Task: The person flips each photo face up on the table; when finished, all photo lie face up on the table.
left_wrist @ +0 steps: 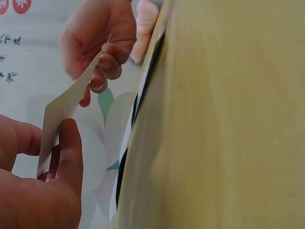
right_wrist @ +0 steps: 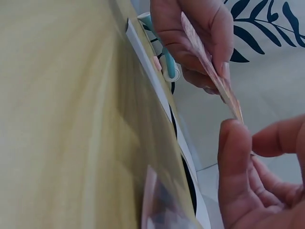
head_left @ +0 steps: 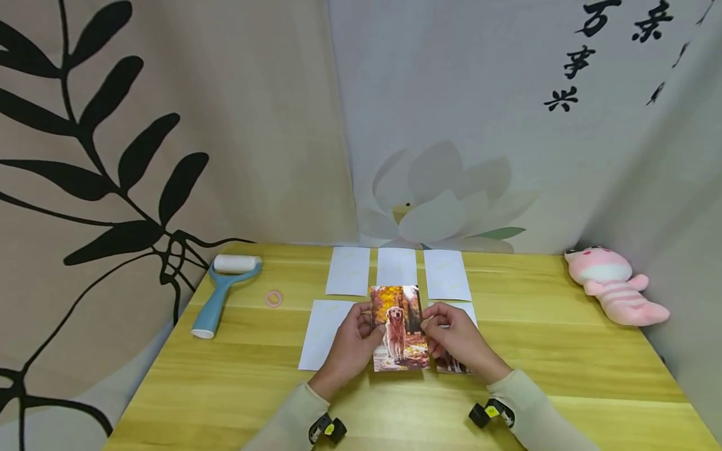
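Observation:
A photo card (head_left: 397, 338) of a golden dog among autumn trees is held up off the table, its picture side facing the head camera. At its left edge my left hand (head_left: 351, 343) grips it between thumb and fingers. The opposite edge is pinched by my right hand (head_left: 461, 341). From the left wrist view the card's pale back (left_wrist: 64, 107) shows, slightly bent. Below the right hand lies another picture card (head_left: 452, 363), mostly covered by that hand; the right wrist view catches its raised edge (right_wrist: 151, 195).
White cards (head_left: 346, 272) lie in rows behind and beside the hands. A blue-handled lint roller (head_left: 219, 300) and a pink ring (head_left: 274, 299), seemingly tape, are on the left. On the right sits a pink plush toy (head_left: 615, 285). Curtains (head_left: 271, 125) hang behind the wooden table (head_left: 564, 351).

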### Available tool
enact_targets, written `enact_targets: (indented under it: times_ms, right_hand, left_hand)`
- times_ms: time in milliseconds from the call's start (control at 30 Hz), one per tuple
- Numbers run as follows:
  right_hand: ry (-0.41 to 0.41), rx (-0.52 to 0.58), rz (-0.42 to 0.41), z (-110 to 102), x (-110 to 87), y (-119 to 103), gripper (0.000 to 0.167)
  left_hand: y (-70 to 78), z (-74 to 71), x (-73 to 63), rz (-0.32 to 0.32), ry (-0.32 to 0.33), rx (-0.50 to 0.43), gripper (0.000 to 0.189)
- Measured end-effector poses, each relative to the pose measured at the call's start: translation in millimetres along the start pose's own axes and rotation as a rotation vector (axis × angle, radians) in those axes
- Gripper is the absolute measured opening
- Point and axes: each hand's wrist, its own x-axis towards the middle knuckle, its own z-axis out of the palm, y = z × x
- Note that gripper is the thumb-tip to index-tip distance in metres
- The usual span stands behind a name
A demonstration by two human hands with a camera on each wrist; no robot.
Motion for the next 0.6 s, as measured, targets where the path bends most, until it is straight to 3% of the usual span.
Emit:
enact_targets:
  times_ms: [333, 600]
  right_hand:
    - [0.005, 0.029, 0.027, -3.6, -3.9, 6.8, 0.026]
    - [0.010, 0.077, 0.041, -1.0, -6.7, 14.6, 0.044]
  left_hand:
    - [-3.1, -2.2, -2.2, -0.031, 0.020, 0.076, 0.050]
    - [-6.6, 2.1, -5.5, -0.036, 0.030, 0.175, 0.051]
